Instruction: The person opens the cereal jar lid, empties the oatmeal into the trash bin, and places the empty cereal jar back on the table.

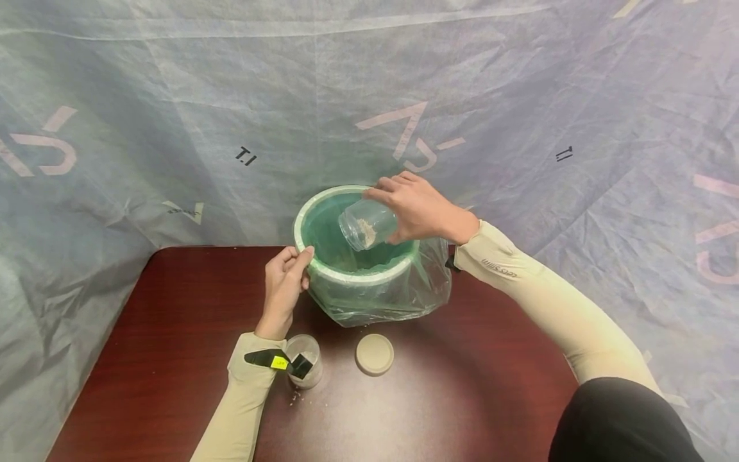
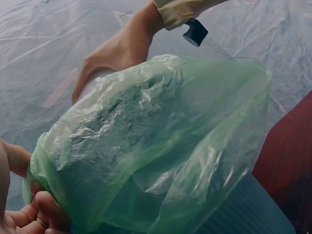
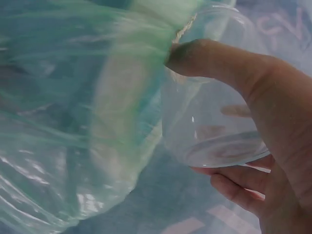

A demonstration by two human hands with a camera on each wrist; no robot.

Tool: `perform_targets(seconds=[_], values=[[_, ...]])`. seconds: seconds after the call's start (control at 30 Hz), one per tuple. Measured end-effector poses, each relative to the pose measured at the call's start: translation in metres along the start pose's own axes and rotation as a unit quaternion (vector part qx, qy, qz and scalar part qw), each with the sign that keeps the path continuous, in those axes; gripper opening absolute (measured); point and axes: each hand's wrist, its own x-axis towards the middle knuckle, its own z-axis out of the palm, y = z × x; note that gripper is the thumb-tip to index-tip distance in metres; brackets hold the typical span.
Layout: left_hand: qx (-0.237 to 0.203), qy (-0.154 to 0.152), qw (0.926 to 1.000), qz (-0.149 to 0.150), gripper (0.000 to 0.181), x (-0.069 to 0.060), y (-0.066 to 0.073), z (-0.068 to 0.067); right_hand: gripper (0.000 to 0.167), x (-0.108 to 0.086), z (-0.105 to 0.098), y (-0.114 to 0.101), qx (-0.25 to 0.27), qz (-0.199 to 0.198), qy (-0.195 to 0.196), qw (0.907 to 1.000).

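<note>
My right hand (image 1: pixel 426 208) grips a clear jar (image 1: pixel 369 223) that is tilted, mouth down to the left, over a bin's opening. Pale grains lie inside the jar near its mouth. In the right wrist view the thumb and fingers wrap around the jar (image 3: pixel 209 112). My left hand (image 1: pixel 281 285) pinches the near-left rim of the bin (image 1: pixel 345 276), thumb on top. A thin green plastic bag (image 1: pixel 381 305) lines the bin and hangs over its rim. The left wrist view shows the fingers (image 2: pixel 51 207) against the bag at the rim. The bin's bottom is hidden.
A second clear jar (image 1: pixel 314 375) with pale contents stands beside my left wrist, partly covered by the wrist strap. A round beige lid (image 1: pixel 374 354) lies on the dark red table (image 1: pixel 462 385). Several loose grains (image 1: pixel 296 396) are scattered near that jar. Grey sheeting (image 1: pixel 288 128) hangs behind the table.
</note>
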Motion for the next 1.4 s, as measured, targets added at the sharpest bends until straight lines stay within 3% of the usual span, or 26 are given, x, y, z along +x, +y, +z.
perform_targets(seconds=[0.17,0.3,0.47,0.67,0.7,0.73,0.87,0.93,1.03,1.2,1.33,1.4], values=[[-0.001,0.001,1.0,-0.008,0.027,-0.001,0.0,0.001,0.096,-0.003,0.003,0.001,0.016,0.028,-0.007,0.9994],[-0.001,-0.001,1.0,-0.007,0.028,-0.001,0.0,0.001,0.099,-0.003,0.005,0.006,0.101,0.08,0.011,0.9916],[0.002,-0.001,1.0,0.0,0.029,-0.001,0.0,0.001,0.107,-0.004,0.003,0.011,0.205,0.156,0.045,0.9652],[0.004,-0.003,1.0,0.005,0.029,0.0,-0.001,0.001,0.109,-0.005,-0.001,0.009,0.287,0.194,0.112,0.9315],[0.004,-0.003,1.0,0.005,0.028,0.0,-0.001,0.001,0.108,-0.005,-0.002,0.008,0.283,0.19,0.116,0.933],[0.004,-0.003,1.0,0.004,0.029,-0.001,0.0,0.001,0.106,-0.005,-0.003,0.008,0.265,0.179,0.114,0.9406],[0.003,-0.004,1.0,-0.001,0.028,-0.001,0.0,0.0,0.099,-0.008,-0.003,0.004,0.121,0.094,0.052,0.9868],[0.002,-0.002,1.0,-0.002,0.028,-0.002,0.0,0.0,0.097,-0.009,-0.002,0.002,0.063,0.051,0.016,0.9966],[0.002,-0.001,1.0,0.001,0.029,-0.001,0.0,-0.001,0.099,-0.009,0.002,0.001,0.046,0.047,-0.015,0.9977],[0.005,-0.003,1.0,0.006,0.029,0.0,-0.001,-0.001,0.099,-0.009,0.004,0.003,0.056,0.066,-0.017,0.9961],[0.003,-0.001,1.0,0.006,0.029,0.0,-0.001,-0.002,0.1,-0.009,0.006,0.004,0.09,0.076,-0.007,0.993],[0.003,-0.001,1.0,0.007,0.029,0.0,-0.001,-0.002,0.101,-0.009,0.007,0.006,0.129,0.099,0.009,0.9866]])
